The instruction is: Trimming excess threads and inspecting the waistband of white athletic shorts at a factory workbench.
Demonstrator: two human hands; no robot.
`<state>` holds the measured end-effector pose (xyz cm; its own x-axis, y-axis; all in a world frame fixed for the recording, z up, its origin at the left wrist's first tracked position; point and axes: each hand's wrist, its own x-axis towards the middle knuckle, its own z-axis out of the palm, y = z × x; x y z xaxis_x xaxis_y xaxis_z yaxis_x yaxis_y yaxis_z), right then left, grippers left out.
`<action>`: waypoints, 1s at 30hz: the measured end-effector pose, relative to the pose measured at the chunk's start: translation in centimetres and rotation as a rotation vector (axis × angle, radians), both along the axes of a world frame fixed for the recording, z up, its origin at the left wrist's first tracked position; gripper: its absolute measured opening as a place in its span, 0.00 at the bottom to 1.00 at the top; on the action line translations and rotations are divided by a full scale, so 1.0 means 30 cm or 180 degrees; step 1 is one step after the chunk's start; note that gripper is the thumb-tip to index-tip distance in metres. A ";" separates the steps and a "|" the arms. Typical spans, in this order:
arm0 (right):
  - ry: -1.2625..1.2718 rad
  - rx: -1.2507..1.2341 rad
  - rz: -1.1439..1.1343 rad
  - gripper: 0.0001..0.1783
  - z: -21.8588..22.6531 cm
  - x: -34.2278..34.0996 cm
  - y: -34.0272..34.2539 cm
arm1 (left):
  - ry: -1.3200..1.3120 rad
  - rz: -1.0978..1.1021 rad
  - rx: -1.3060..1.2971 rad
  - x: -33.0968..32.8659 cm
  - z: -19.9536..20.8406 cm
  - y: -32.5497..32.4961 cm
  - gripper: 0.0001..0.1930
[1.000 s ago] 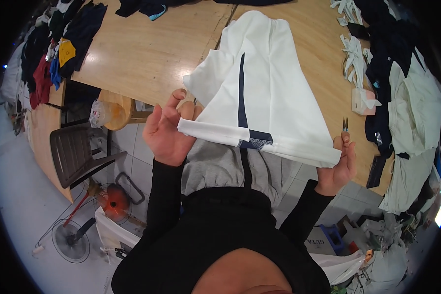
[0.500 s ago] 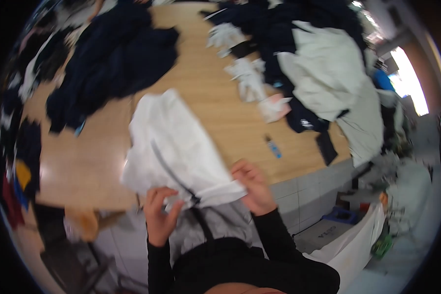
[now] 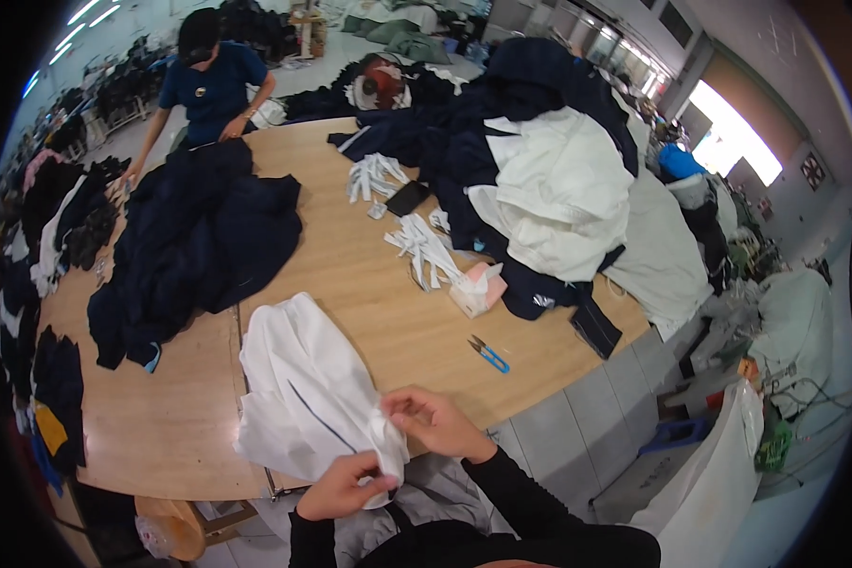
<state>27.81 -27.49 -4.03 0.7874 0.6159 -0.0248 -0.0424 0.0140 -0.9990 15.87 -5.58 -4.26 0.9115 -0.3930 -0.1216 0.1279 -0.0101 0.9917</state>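
Observation:
A white garment piece [image 3: 303, 388] with a thin dark stripe lies over the front edge of the wooden table. My left hand [image 3: 346, 486] pinches its near edge, close to where the stripe ends. My right hand [image 3: 435, 423] grips a bunched fold of the same piece slightly farther off, fingers closed on the cloth. The far part of the garment rests loosely on the tabletop. To the right of my hands, apart from them, lie blue-handled thread snips [image 3: 489, 355].
Dark navy garments [image 3: 199, 246] are heaped at the left, where a co-worker [image 3: 208, 90] stands beyond the table. White cloth strips [image 3: 424, 248], a pink tissue pack [image 3: 478, 289] and a dark flat pouch [image 3: 595, 328] lie rightward, near a large white cloth pile [image 3: 563, 189].
My view has tilted up, bringing the co-worker into sight. My hands have come closer together, and the garment's near edge, earlier stretched between them, is now bunched.

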 end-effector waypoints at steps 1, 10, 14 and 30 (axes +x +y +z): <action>-0.0830 -0.0665 -0.0274 0.19 0.000 0.044 -0.022 | 0.0537 0.0724 -0.0820 -0.026 0.018 0.012 0.10; -0.2281 -0.3933 -0.2230 0.28 -0.392 0.212 -0.388 | 0.0056 0.3509 -0.3009 -0.077 -0.035 0.094 0.16; -0.2551 -0.3583 -0.2146 0.21 -0.398 0.166 -0.406 | 0.0327 0.3200 -0.3006 -0.081 -0.014 -0.005 0.17; -0.2991 -0.3048 -0.2632 0.09 -0.394 0.178 -0.341 | 0.0292 0.2380 -0.2185 -0.053 -0.008 -0.016 0.21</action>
